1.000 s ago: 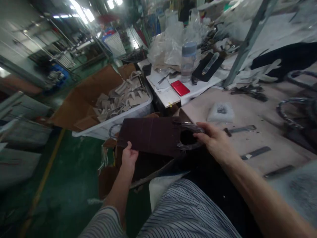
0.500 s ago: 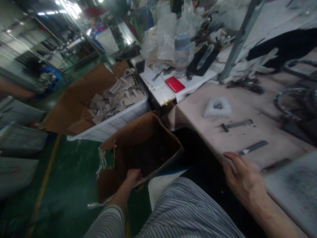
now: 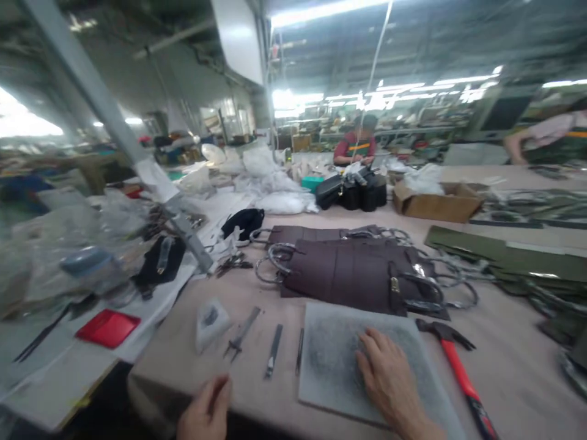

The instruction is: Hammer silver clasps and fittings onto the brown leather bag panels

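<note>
My right hand (image 3: 387, 379) lies on a pale grey slab (image 3: 334, 366) with dark worn patches, fingers stretched out, no object visible under them. At the table's front edge is my left hand (image 3: 206, 409), its fingers curled and pinched together. Anything inside that pinch is hidden. Between the hands lie a thin dark rod (image 3: 299, 351), a flat metal tool (image 3: 274, 351) and a metal tool with a crosspiece (image 3: 242, 333). A claw hammer (image 3: 458, 363) with a red and black handle rests right of the slab. Beyond the slab are stacked dark brown bag pieces (image 3: 348, 272) with wrapped handles.
A whitish block (image 3: 211, 321) with a dark patch stands at the table's left. Further left are a red flat case (image 3: 107, 328), plastic bags and a slanting metal post (image 3: 114, 128). Olive bag pieces (image 3: 518, 256) and an open cardboard box (image 3: 435, 205) lie right; people work behind.
The view has swung up and right from the floor boxes to the table. My left hand has left the cardboard box; my right hand has moved from the table edge onto the slab.
</note>
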The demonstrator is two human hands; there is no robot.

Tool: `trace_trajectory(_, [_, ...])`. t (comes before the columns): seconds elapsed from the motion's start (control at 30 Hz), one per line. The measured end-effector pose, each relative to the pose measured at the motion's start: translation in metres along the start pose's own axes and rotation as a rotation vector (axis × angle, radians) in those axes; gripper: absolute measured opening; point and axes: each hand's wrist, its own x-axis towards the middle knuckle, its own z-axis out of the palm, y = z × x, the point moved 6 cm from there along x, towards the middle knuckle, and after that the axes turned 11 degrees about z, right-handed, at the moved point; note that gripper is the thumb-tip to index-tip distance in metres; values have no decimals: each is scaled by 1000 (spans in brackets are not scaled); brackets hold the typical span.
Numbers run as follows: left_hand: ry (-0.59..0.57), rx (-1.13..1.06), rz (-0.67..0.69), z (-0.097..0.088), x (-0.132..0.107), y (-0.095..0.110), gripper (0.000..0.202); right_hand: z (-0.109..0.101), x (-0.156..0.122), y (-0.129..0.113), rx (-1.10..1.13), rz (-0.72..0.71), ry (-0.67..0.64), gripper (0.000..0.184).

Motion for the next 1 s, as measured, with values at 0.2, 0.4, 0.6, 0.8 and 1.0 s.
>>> trace_trajectory(0.2, [-136,133,717,109,90,205,29,5,-17,25,-66,83,12,29])
trace_trajectory(0.4, [-326,414,964,212,131,305,40,-5,-14,16,-40,161,-19,31])
trace_trajectory(0.6, [-495,364,1017,294,109,361,39,-3,-23,20,113,260,-91,37])
trace_trajectory(0.8, [-497,337,1080,300,37,314,36,-18,19,78,348,525,94,35])
trace_trajectory(1.0, [-329,341,1125,241,-31,213,38,-34,105,202,307,939,0,32])
